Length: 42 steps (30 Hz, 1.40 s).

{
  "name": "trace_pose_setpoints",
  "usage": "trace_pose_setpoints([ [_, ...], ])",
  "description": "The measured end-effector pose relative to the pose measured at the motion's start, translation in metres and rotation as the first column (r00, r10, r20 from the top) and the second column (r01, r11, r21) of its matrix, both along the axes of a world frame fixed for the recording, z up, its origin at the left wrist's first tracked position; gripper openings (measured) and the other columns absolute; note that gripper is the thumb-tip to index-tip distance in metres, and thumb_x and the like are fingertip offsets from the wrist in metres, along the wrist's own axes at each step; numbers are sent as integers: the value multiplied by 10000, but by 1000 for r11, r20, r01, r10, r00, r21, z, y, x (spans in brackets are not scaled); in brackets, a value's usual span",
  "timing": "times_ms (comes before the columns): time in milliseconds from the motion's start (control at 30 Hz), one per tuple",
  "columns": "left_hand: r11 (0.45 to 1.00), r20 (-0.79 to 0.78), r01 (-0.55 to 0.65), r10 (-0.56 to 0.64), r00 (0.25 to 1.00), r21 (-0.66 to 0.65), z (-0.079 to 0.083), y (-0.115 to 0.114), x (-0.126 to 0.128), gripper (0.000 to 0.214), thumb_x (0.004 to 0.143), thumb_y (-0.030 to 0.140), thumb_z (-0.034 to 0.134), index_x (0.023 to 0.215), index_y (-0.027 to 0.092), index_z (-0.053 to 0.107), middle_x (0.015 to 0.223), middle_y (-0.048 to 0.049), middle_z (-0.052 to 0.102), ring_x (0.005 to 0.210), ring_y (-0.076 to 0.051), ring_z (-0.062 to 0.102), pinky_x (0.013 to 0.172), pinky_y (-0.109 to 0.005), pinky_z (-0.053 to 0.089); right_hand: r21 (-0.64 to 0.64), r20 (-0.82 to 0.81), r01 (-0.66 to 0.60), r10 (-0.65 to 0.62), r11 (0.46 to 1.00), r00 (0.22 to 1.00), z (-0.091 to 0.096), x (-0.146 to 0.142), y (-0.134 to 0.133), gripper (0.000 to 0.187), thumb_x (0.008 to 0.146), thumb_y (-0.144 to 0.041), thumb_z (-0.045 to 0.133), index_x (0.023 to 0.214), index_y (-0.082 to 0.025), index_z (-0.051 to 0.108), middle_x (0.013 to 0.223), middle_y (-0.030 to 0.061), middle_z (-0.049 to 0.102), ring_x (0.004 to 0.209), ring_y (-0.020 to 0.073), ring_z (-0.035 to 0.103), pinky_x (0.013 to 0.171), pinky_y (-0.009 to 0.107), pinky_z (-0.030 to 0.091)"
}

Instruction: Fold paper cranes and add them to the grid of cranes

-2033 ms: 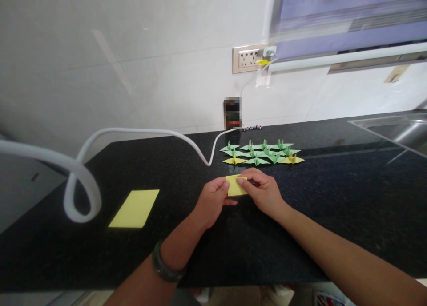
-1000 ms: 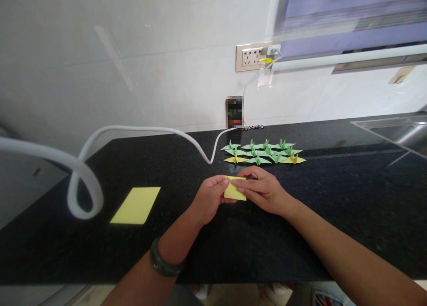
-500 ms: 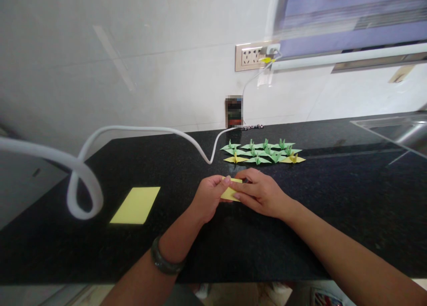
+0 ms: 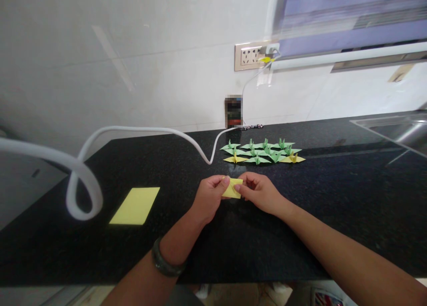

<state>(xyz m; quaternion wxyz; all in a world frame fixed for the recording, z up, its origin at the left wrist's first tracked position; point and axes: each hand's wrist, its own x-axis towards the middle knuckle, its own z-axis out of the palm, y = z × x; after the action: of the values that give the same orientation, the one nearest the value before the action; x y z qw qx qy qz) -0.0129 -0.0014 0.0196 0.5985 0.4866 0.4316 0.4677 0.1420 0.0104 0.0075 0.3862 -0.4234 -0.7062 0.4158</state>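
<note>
Held paper (image 4: 231, 191) partly hidden (under thumbs (image 4: 247, 192)); sink (image 4: 407, 130) cropped.

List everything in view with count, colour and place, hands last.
countertop: one, black, foreground
folded paper: one, yellow, image centre
flat paper: one visible, yellow, countertop left
green cranes: about ten, green, beyond folded paper
yellow cranes: two, yellow, nearest row's ends
wall: one, whitish, behind
socket panel: one, beige, on wall
plug: one, white, in panel
small item: one, bright yellow, below plug
cable: at least one, white, looped left
pixelated object: one, mostly dark, against wall
beaded string: one, mottled, beside it
purple panel: one, purple, upper right
sink: one, silver, far right
bracelet: one, dark, left wrist
left hand: one, bare, holding folded paper
right hand: one, bare, likewise
</note>
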Motion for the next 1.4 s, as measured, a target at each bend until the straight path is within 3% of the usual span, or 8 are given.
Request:
trace_pose_setpoints([
  [233, 1000, -43, -5, 5, 999, 9, -2, 0, 0, 276, 688, 388, 554, 745, 126, 616, 640, -11, 586, 592, -118, 538, 552, -233, 417, -130, -96, -84, 72, 988, 993, 2, 0, 0, 186, 724, -330, 534, 683, -150, 517, 545, -26, 503, 455, 68, 453, 427, 189, 376],
  [467, 998, 94, 62, -62, 994, 4, 3, 0, -1, 324, 684, 324, 581, 916, 100, 612, 732, -56, 633, 637, -138, 572, 641, -282, 444, -252, -318, -90, 5, 964, 948, 5, 1, 1, 207, 748, -349, 506, 778, -145, 532, 552, -30, 507, 451, 62, 470, 441, 194, 410],
  [567, 999, 131, 43, -46, 990, 28, 4, 0, -1, 324, 699, 308, 568, 941, 96, 604, 782, -73, 640, 685, -156, 586, 673, -299, 451, -183, -382, -148, 69, 972, 922, 5, 0, 1, 324, 642, -294, 638, 907, -169, 499, 683, -16, 546, 546, 75, 512, 492, 200, 433],
  [633, 999, 130, 26, -30, 991, 27, 4, 0, 0, 324, 700, 311, 565, 941, 97, 603, 799, -77, 641, 704, -163, 590, 670, -299, 459, -112, -401, -121, 67, 986, 914, 4, 0, 1, 424, 583, -254, 688, 937, -193, 462, 712, -25, 538, 566, 77, 510, 502, 199, 434],
  [767, 1000, 70, -5, 5, 998, -5, 3, 1, 1, 317, 693, 321, 573, 924, 106, 604, 810, -76, 635, 714, -157, 589, 629, -270, 482, -29, -321, 49, -56, 998, 945, 1, 1, 3, 184, 701, -312, 584, 787, -179, 490, 625, -30, 491, 515, 73, 470, 468, 202, 417],
  [867, 999, 43, -20, 22, 999, -48, 3, 0, 2, 325, 690, 341, 572, 932, 126, 597, 833, -74, 626, 705, -152, 585, 548, -237, 492, 15, -229, 106, -100, 994, 968, 2, 2, 3, 166, 736, -333, 536, 754, -168, 534, 649, -3, 514, 558, 94, 483, 483, 221, 431],
  [1200, 997, -43, 66, -68, 997, -46, 3, -2, 3, 259, 710, 286, 554, 909, 139, 628, 822, -58, 628, 752, -155, 584, 638, -265, 499, -48, -182, 61, -69, 997, 981, 1, -1, 1, 190, 746, -340, 510, 783, -163, 568, 689, 8, 539, 599, 108, 493, 528, 236, 436],
  [1400, 995, -83, 98, -100, 992, -23, 3, -2, 3, 260, 713, 288, 543, 906, 142, 638, 830, -59, 629, 759, -153, 578, 657, -263, 488, 164, -34, 92, -87, 982, 996, 2, 2, 4, 125, 755, -265, 508, 719, -162, 570, 689, 9, 541, 661, 122, 500, 617, 259, 415],
])
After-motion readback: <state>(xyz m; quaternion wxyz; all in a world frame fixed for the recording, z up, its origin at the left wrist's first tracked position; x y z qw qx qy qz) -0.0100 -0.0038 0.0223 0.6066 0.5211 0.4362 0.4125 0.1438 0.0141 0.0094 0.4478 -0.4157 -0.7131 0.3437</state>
